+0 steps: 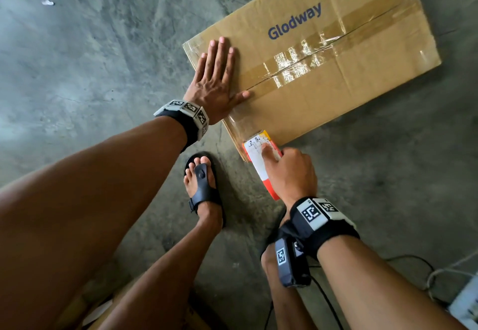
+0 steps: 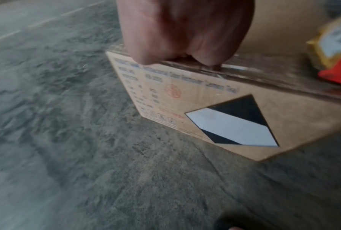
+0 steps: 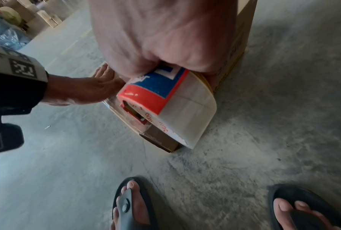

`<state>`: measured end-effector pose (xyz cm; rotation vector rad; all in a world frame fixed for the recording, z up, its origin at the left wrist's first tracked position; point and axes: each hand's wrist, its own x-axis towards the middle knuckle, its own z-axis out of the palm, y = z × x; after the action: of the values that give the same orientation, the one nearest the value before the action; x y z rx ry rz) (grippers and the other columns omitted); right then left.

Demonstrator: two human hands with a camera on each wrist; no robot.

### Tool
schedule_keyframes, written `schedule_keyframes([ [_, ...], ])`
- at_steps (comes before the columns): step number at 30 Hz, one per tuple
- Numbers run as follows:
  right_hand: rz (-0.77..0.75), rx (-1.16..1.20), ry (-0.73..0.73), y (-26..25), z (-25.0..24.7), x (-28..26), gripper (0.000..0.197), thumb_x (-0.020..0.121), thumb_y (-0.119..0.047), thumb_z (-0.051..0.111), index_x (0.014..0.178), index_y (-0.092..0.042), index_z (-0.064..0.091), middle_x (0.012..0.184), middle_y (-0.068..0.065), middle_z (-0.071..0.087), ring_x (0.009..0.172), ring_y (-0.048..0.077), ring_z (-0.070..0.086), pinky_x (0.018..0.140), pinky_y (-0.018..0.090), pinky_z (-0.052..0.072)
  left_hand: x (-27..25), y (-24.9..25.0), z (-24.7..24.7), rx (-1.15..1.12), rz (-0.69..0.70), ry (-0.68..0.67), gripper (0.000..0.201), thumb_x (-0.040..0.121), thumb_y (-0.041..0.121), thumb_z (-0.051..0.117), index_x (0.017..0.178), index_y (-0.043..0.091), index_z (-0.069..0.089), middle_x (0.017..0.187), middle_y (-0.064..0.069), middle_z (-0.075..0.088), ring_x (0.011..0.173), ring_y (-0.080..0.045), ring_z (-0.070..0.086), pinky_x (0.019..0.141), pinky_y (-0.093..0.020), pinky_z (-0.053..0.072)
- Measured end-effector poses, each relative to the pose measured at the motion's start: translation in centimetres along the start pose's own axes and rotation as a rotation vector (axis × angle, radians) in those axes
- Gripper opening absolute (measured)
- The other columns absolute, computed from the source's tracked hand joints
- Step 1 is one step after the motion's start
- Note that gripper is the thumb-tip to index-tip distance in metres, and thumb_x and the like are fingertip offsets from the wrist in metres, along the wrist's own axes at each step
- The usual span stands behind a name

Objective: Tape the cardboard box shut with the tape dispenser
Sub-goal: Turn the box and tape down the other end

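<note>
A flat cardboard box [image 1: 336, 76] printed "Glodway" lies on the concrete floor, its centre seam covered by a strip of brown tape [image 1: 310, 58]. My left hand [image 1: 217, 78] lies flat on the box's near left end, fingers straight, thumb at the seam. My right hand [image 1: 292, 172] grips the red and white tape dispenser [image 1: 261, 159] at the box's near corner, over its edge. In the right wrist view the dispenser [image 3: 165, 105] sits against that corner of the box [image 3: 161, 140]. The left wrist view shows the box's labelled side [image 2: 215, 112] below my left hand [image 2: 185, 31].
My feet in black sandals [image 1: 204, 187] stand just in front of the box. Cables [image 1: 413, 260] and a white power strip [image 1: 465, 304] lie on the floor at the lower right. More cardboard [image 1: 108, 311] shows at the bottom left. Distant boxes [image 3: 37, 17] stand far back.
</note>
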<state>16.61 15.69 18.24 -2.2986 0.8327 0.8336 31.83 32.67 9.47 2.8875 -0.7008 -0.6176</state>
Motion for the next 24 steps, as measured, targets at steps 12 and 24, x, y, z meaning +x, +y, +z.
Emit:
schedule_keyframes([
  [12, -0.036, 0.009, -0.008, 0.8, 0.0, 0.2, 0.056, 0.089, -0.061, 0.046, 0.094, -0.009, 0.067, 0.096, 0.02, 0.065, 0.094, 0.041, 0.058, 0.069, 0.04, 0.042, -3.3, 3.7, 3.1, 0.016, 0.041, 0.039, 0.089, 0.098, 0.068, 0.023, 0.157, 0.003, 0.007, 0.164, -0.021, 0.003, 0.152, -0.038, 0.001, 0.124, -0.05, 0.007],
  [24, 0.022, -0.042, -0.028, 8.1, -1.0, -4.2, 0.058, 0.081, -0.067, 0.043, 0.073, -0.012, 0.06, 0.078, 0.013, 0.068, 0.078, 0.037, 0.063, 0.064, 0.039, 0.052, -3.3, 4.2, 1.9, 0.014, 0.011, -0.044, 0.089, 0.098, 0.068, 0.019, 0.157, 0.006, -0.003, 0.164, -0.02, -0.007, 0.152, -0.036, -0.008, 0.124, -0.048, 0.0],
])
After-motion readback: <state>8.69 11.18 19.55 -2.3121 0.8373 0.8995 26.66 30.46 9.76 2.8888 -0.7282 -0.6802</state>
